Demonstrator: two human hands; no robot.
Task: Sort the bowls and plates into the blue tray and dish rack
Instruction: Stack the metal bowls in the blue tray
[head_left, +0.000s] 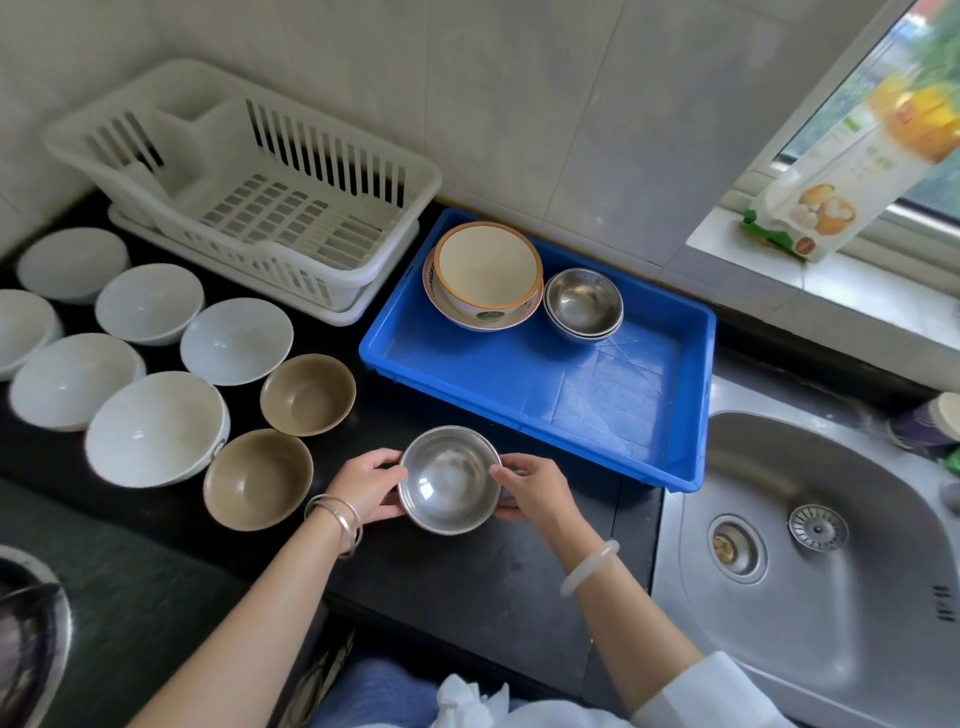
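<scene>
We hold the steel bowl (449, 480) at the worktop's (467, 582) front edge, left hand (371, 488) and right hand (535, 488) fingers gripping its rim; blue tray (597, 415) near half bare; no legible writing.

We're in a home kitchen here: a dark countertop (467, 587) runs against pale wall tiles (519, 104), a stainless steel sink (810, 561) with two drains sits to the right, a white dish rack (249, 187) stands at the back, and a windowsill (831, 280) holds a food packet (841, 171).
</scene>
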